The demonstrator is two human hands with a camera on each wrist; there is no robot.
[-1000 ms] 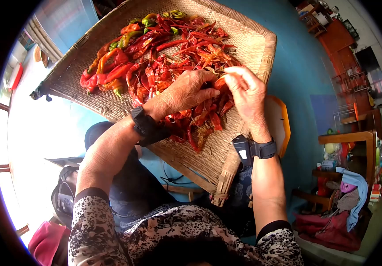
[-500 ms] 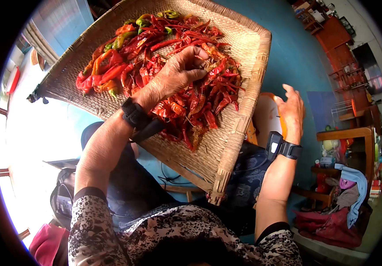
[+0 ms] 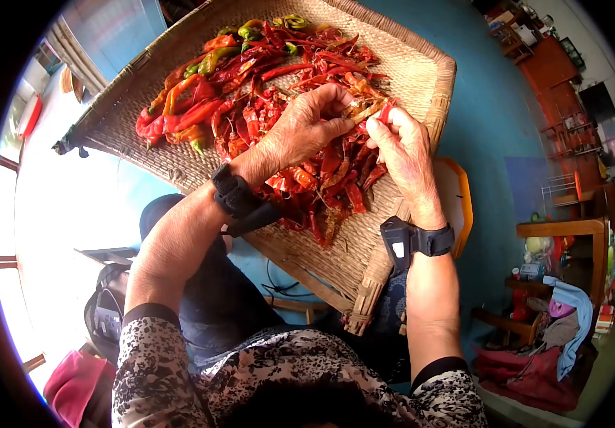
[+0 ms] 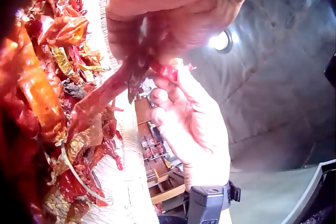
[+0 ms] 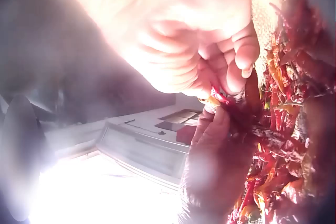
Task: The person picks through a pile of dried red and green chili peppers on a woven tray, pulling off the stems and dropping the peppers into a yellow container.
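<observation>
Over the heap of red chili peppers (image 3: pixel 250 118), my left hand (image 3: pixel 307 125) holds a dried chili pepper (image 4: pixel 100 100) between thumb and fingers. Facing it on the right, my right hand (image 3: pixel 408 153) pinches the pepper's other end, where a small red and pale piece (image 5: pixel 219 96) shows at the fingertips. The two hands' fingertips nearly meet in the right wrist view. All of this takes place above the right part of a woven tray (image 3: pixel 421 78), which bears the peppers. My left palm hides part of the heap in the head view.
Greener and orange peppers (image 3: pixel 218 60) lie toward the tray's far left. Beside the tray's right edge stands an orange-rimmed container (image 3: pixel 457 207), partly hidden. A wooden chair (image 3: pixel 564 228) piled with cloths is at the right. The tray's near corner (image 3: pixel 357 321) reaches over my lap.
My right hand swung out over the orange-rimmed container, then came back to the left hand and now pinches the pepper. The left hand stayed over the heap.
</observation>
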